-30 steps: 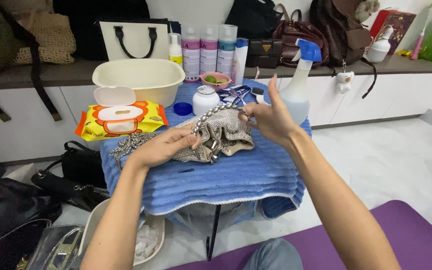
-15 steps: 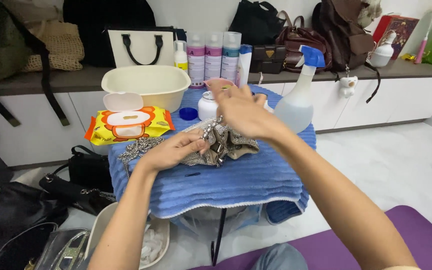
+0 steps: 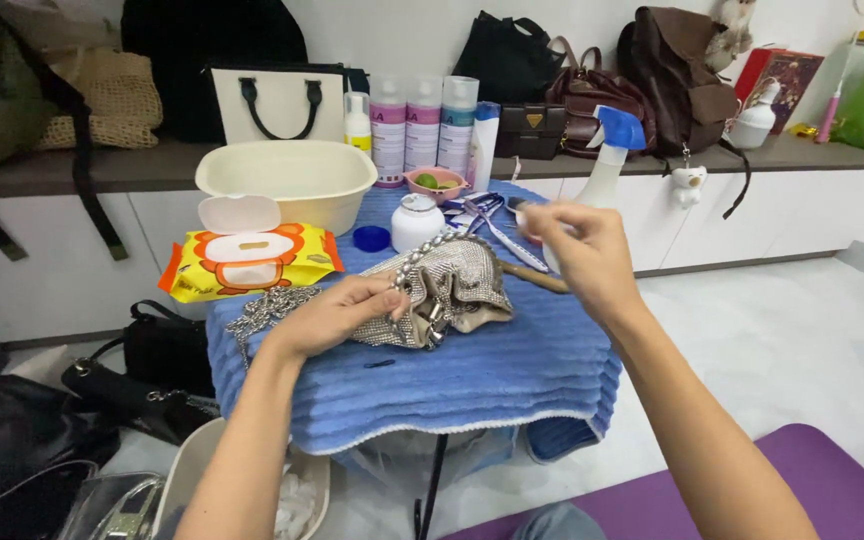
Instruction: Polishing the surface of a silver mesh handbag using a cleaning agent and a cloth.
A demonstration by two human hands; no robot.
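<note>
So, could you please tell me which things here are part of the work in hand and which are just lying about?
In hand:
left hand on silver mesh purse
right hand by spray bottle
blue towel

Lying about:
cream basin
yellow wipes pack
three tall bottles

Centre of frame: a mesh purse (image 3: pixel 442 290) lies on a ribbed towel (image 3: pixel 472 375) that covers a small table.
Left hand (image 3: pixel 337 315): rests on the purse's left edge.
Right hand (image 3: pixel 587 255): raised right of the purse, above the towel.
Left of the purse: a chain (image 3: pixel 267 310); behind it, a wet-wipes pack (image 3: pixel 247 262).
Upper left: a basin (image 3: pixel 287 180) behind the pack.
Behind the purse: a small jar (image 3: pixel 418 220).
Upper right: a spray bottle (image 3: pixel 612 165) behind the right hand.
</note>
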